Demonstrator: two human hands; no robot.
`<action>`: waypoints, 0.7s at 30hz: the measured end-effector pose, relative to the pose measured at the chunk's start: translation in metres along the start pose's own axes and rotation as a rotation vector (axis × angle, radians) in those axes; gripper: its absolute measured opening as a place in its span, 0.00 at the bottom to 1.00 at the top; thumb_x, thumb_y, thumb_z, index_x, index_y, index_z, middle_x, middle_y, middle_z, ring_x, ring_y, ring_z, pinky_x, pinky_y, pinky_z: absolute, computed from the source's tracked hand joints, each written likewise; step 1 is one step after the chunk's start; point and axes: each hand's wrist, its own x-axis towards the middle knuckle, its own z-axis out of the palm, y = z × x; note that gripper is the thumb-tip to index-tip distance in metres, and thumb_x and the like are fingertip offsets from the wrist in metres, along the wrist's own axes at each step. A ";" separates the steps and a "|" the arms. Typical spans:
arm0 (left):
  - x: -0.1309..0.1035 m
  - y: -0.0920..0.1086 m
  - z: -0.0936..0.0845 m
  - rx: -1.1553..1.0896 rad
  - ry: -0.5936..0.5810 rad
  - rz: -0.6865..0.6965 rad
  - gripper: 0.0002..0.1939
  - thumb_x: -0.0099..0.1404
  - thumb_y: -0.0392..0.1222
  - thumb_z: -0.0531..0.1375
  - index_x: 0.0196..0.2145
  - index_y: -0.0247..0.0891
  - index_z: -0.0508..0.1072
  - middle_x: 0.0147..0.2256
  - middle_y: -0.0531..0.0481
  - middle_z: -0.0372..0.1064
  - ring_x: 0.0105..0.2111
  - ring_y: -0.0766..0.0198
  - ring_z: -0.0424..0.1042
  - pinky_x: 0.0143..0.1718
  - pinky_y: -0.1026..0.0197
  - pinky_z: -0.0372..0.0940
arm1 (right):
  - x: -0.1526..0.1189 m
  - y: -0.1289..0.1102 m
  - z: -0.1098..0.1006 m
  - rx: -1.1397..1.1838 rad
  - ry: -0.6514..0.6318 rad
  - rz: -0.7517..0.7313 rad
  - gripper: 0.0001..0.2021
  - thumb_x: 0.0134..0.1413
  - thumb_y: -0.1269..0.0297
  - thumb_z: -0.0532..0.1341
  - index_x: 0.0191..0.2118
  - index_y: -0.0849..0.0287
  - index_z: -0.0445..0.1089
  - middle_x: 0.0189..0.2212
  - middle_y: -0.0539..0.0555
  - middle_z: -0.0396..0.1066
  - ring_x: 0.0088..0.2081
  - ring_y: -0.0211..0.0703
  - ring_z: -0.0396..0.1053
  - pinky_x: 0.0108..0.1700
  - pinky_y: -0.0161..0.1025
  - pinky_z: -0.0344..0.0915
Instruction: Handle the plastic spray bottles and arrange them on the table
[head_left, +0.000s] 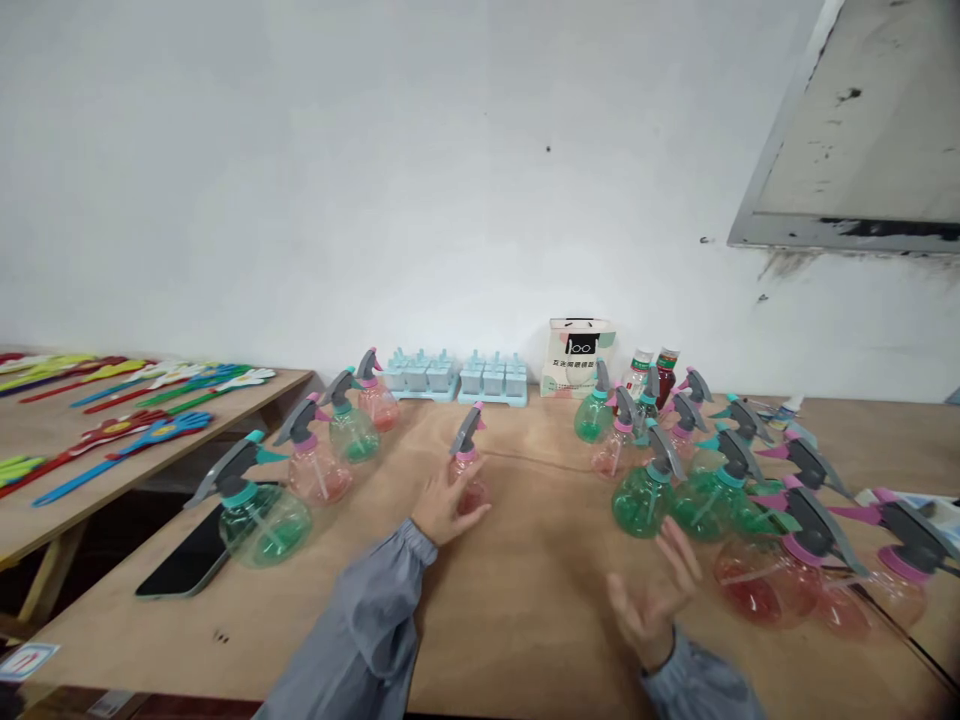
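Note:
In the middle of the table stands a pink spray bottle (468, 455) with a grey trigger head. My left hand (444, 500) is on its near left side, thumb and fingers around the round body and hiding part of it. My right hand (654, 592) hovers over the table, palm partly up, fingers apart and slightly blurred, holding nothing. Just beyond it sits a green spray bottle (642, 500), and to its right is a large pink one (765, 580). Several more green and pink spray bottles crowd the right side.
On the left, a row of spray bottles includes a green one (264, 525) beside a black phone (186, 560). Pale blue popsicle moulds (493, 380) and a printed paper bag (577, 360) stand by the wall. Colourful hand-shaped clappers (150, 435) lie on another table.

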 end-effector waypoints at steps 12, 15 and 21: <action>-0.013 0.078 0.023 0.036 0.166 0.289 0.28 0.64 0.41 0.61 0.61 0.48 0.67 0.73 0.36 0.28 0.71 0.33 0.38 0.61 0.30 0.53 | 0.056 -0.054 0.132 0.409 -0.622 0.393 0.42 0.52 0.54 0.66 0.67 0.58 0.45 0.63 0.68 0.59 0.64 0.57 0.61 0.64 0.56 0.59; -0.017 0.082 0.019 0.010 0.146 0.329 0.27 0.62 0.39 0.62 0.59 0.51 0.69 0.73 0.37 0.31 0.70 0.32 0.39 0.61 0.23 0.45 | 0.059 -0.054 0.149 0.533 -0.580 0.452 0.37 0.55 0.59 0.63 0.66 0.55 0.47 0.61 0.65 0.62 0.62 0.51 0.64 0.61 0.51 0.63; -0.033 0.047 -0.064 0.070 0.546 0.174 0.21 0.63 0.39 0.59 0.53 0.55 0.71 0.60 0.50 0.64 0.61 0.49 0.65 0.63 0.36 0.57 | 0.058 -0.041 0.152 0.671 -0.704 0.570 0.30 0.52 0.64 0.61 0.61 0.53 0.58 0.51 0.57 0.70 0.39 0.40 0.72 0.42 0.39 0.71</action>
